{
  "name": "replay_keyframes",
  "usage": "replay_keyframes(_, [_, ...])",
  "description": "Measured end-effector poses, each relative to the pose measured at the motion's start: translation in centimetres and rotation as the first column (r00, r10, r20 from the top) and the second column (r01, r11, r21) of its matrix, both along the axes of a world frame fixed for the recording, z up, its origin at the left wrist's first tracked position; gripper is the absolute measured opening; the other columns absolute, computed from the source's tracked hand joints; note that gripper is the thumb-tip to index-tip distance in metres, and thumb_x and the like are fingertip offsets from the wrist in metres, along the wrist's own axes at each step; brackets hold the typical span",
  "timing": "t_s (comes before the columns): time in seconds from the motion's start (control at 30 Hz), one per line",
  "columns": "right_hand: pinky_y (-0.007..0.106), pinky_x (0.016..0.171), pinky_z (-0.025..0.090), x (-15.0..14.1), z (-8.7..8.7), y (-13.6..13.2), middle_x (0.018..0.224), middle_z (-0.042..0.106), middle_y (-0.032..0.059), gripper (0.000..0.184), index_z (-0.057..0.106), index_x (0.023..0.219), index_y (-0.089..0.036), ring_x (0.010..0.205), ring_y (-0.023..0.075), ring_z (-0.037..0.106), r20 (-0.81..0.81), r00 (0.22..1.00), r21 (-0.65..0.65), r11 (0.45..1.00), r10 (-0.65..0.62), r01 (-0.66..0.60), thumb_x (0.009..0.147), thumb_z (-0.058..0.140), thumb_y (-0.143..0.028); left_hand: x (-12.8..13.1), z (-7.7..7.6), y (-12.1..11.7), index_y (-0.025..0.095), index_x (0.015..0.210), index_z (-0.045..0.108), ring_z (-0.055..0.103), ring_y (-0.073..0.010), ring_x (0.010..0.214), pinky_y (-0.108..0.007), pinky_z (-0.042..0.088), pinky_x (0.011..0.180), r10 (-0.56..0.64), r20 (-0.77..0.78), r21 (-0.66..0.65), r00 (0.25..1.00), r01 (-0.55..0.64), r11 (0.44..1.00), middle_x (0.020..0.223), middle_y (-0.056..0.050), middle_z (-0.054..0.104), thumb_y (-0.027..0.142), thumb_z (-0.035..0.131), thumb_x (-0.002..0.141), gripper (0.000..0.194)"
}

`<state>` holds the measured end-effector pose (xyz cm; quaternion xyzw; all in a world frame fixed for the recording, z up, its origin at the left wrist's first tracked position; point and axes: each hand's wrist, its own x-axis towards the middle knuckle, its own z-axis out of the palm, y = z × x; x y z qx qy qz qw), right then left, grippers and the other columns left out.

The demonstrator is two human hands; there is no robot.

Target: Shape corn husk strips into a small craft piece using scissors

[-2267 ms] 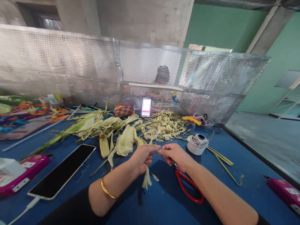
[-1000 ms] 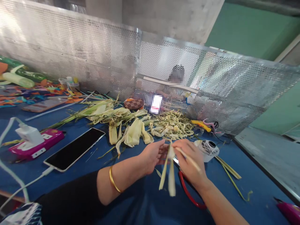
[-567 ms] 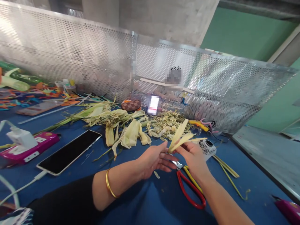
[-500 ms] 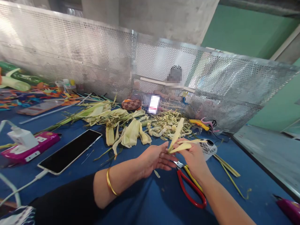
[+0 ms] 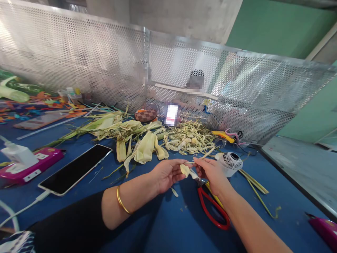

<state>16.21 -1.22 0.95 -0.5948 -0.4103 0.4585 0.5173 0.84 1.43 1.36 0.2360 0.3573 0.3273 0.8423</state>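
A narrow strip of pale corn husk [image 5: 185,170] is stretched between my hands over the blue table. My left hand [image 5: 168,175] pinches one end between thumb and fingers, palm turned inward. With its fingertips, my right hand [image 5: 212,174] grips the strip close by; one end sticks up past its thumb and a crumpled piece hangs down between the hands. Just under my right hand lie scissors [image 5: 213,212] with red and yellow handles, their blades partly covered. Beside its knuckles stands a white netted cylinder [image 5: 231,163] with a dark opening.
Corn husks [image 5: 144,147] and a heap of shredded husk [image 5: 193,137] lie behind my hands. A phone [image 5: 76,170] and a magenta power strip [image 5: 33,165] are at left. Thin stalks [image 5: 255,182] lie at right. A perforated metal screen [image 5: 110,63] borders the back; a person sits beyond.
The husk strip has been turned and drawn down from upright to lie lower between my fingers. My left fingers have curled in, and my hands have shifted slightly.
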Motion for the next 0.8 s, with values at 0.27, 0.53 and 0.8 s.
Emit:
replay_keyframes(0.27, [0.024,0.039,0.026,0.3,0.5,-0.1,0.033,0.036,-0.0053,0.050,0.047,0.042,-0.019,0.032,0.0077,0.034,0.245,0.968,0.024,0.999,-0.049,0.044,0.067,0.064,-0.059,-0.5,0.7,-0.7,0.004,0.081,0.068,0.065,-0.0098,0.058,-0.016,0.051,0.053,0.021,-0.060,-0.038,0.998,-0.023,0.999,0.071,-0.009,0.071,0.021,0.049,0.090,0.027])
replay_keyframes(0.53, [0.032,0.075,0.048,-0.9,0.6,-1.3,0.083,0.063,0.0041,0.017,0.061,0.085,-0.021,0.079,0.0194,0.059,0.619,0.772,0.520,0.811,-0.142,-0.268,0.078,0.063,-0.036,-0.3,0.3,-1.3,0.006,0.077,0.067,0.066,-0.0137,0.062,-0.021,0.052,0.062,0.031,-0.012,0.025,0.999,-0.031,0.999,0.065,-0.008,0.069,0.024,0.049,0.090,0.028])
replay_keyframes(0.8, [0.026,0.061,0.041,-0.5,-0.2,-0.7,0.061,0.058,-0.0007,0.028,0.055,0.061,-0.020,0.062,0.0156,0.053,0.614,0.785,0.380,0.904,-0.087,-0.197,0.084,0.053,-0.037,0.3,0.1,-1.9,0.007,0.079,0.068,0.070,-0.0162,0.070,-0.022,0.052,0.062,-0.111,-0.161,0.167,0.981,0.138,0.976,0.088,-0.013,0.073,0.012,0.051,0.082,0.017])
